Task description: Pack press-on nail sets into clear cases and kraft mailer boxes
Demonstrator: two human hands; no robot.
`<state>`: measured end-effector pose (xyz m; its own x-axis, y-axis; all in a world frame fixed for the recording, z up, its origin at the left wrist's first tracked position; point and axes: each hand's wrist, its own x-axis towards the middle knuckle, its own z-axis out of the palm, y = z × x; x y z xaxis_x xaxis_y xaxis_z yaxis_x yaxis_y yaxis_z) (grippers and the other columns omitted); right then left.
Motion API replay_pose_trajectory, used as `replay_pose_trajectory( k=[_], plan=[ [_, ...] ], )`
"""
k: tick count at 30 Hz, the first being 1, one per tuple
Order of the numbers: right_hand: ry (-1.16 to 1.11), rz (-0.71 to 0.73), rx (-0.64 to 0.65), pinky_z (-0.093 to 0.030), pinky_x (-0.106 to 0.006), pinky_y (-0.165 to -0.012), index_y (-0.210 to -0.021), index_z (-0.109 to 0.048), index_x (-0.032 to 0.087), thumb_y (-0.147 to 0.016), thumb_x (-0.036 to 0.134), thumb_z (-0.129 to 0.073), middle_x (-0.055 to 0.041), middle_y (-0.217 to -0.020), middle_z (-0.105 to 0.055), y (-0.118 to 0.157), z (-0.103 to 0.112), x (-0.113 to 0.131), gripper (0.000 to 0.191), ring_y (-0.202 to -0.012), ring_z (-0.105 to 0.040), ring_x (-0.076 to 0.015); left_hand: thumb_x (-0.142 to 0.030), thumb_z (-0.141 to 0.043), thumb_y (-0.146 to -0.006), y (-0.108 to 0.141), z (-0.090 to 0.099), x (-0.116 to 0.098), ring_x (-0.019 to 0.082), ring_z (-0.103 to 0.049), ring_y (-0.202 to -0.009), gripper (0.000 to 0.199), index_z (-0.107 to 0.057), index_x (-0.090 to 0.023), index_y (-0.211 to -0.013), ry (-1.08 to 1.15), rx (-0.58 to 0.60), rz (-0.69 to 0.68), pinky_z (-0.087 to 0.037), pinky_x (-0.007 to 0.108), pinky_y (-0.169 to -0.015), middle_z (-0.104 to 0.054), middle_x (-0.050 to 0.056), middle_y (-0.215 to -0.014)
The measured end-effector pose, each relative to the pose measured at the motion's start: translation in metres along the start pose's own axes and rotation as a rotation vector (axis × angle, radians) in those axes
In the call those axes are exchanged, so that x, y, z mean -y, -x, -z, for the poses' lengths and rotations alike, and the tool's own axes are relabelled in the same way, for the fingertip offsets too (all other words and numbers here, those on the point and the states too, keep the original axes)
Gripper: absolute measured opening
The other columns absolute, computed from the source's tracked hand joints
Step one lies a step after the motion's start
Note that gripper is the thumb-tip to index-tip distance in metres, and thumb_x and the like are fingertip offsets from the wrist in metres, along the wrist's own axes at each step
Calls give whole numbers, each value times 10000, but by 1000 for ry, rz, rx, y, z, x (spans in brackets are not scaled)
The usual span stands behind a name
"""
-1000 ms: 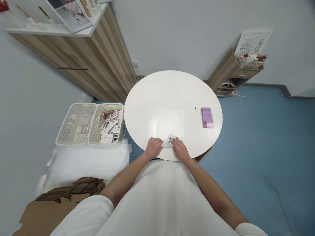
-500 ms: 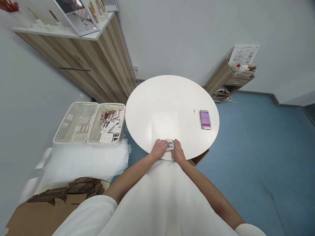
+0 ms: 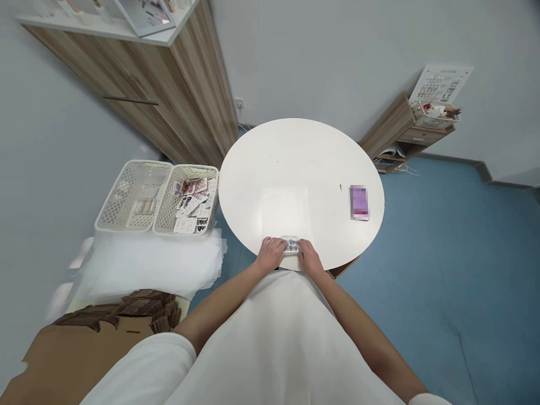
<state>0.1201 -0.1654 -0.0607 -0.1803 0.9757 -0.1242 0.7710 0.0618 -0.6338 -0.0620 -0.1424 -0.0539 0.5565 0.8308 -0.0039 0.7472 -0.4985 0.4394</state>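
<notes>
A small clear case with several dark oval pieces in it lies at the near edge of the round white table. My left hand grips its left end, fingers closed on it. At the right end, my right hand holds the case between thumb and fingers. A purple item, pixelated in the picture, rests on the table's right side. A tiny dark mark or object is left of it.
Left of the table stand two white baskets, one with a clear container, the other full of cards. White sheets and brown cardboard are below them. A wooden cabinet and a small shelf stand behind.
The view has shifted slightly, so the baskets and cabinet appear higher. My hands have parted slightly on the case, and more of it shows between them.
</notes>
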Motion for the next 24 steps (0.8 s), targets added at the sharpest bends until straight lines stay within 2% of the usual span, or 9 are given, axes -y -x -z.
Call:
replay_pose_trajectory(
  k=[5, 10, 14, 18, 24],
  plan=[
    [-18, -5, 122, -441, -316, -831, -1227, -398, 223, -836, 167, -337, -73, -1115, -517, 4, 14, -4, 400, -1018, -504, -173, -278, -546, -753, -9, 8, 6, 193, -528, -940, 293, -525, -210, -1038, 109, 68, -19, -391, 347, -813, -568, 57, -1026],
    [-4, -37, 113, -447, -321, -803, -1222, -423, 239, -863, 228, -324, -71, -1108, -511, -6, 28, -4, 373, -999, -508, -178, -342, -499, -788, -30, 27, 16, 180, -552, -923, 288, -549, -207, -1038, 218, 176, -48, -424, 303, -784, -591, 48, -1032],
    [-50, -34, 144, -449, -313, -794, -1188, -461, 226, -860, 227, -324, -72, -1098, -520, -26, 39, -1, 355, -974, -523, -171, -325, -471, -795, -45, 45, 29, 165, -558, -948, 316, -546, -196, -1074, 365, 295, 61, -420, 277, -822, -606, 40, -1066],
    [-152, -67, 241, -450, -314, -777, -1115, -515, 238, -858, 265, -343, -59, -1032, -581, -50, 51, -4, 310, -918, -554, -173, -356, -430, -808, -59, 57, 41, 156, -565, -949, 316, -571, -200, -1043, 502, 409, 162, -425, 249, -807, -618, 28, -1063],
    [-274, -205, 319, -437, -265, -567, -975, -553, 244, -826, 342, -383, -26, -849, -635, -79, 59, -15, 246, -693, -577, -156, -399, -400, -809, -81, 60, 51, 176, -561, -930, 346, -596, -191, -1004, 623, 508, 310, -422, 256, -768, -622, 31, -1054]
  ],
)
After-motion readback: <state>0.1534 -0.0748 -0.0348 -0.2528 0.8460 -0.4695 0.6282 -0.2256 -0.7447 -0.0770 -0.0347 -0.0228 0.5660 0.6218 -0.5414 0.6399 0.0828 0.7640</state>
